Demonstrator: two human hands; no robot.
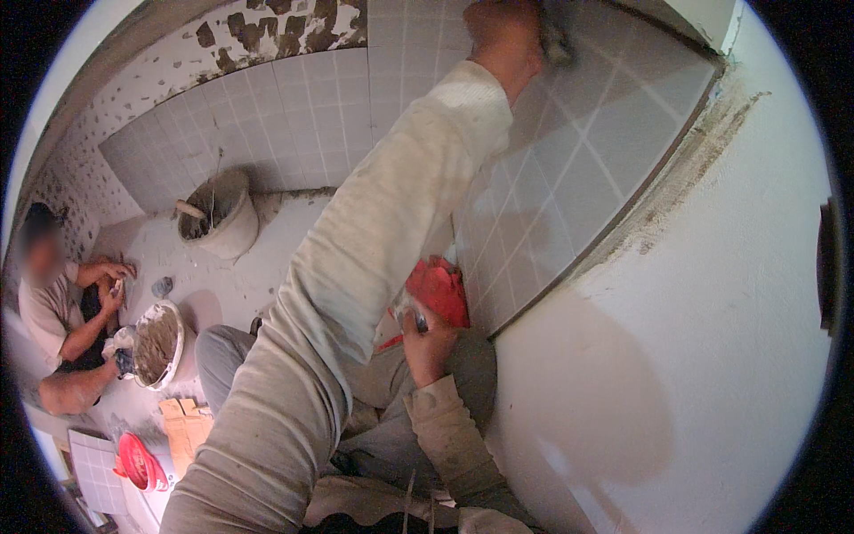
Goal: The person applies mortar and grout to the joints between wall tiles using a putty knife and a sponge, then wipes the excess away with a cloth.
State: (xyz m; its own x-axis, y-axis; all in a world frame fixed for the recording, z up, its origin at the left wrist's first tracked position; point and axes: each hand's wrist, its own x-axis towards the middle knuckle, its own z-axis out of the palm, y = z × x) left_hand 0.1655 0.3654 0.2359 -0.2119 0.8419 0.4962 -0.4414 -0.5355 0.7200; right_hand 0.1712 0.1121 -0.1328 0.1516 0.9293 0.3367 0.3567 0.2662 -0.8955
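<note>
While the left hand (pixel 509 40) is up at the gray wall tiles (pixel 614 111) by a blurred dark object (pixel 558 46), grip unclear, even pressure should help; the right hand (pixel 431 347) clamps a grayish wad (pixel 410 318) beside the red bag (pixel 445 289).

Grey wall tiles (pixel 569 178) carry a pale crisscross grid. The creased, sheet-like bundle (pixel 449 292) is bright red; the long, wrinkled fabric sleeve (pixel 356 240), dusty cream. Dark brown blotches mottle the whitish upper wall (pixel 276 37). Flat cardboard (pixel 184 432) shows tan.
</note>
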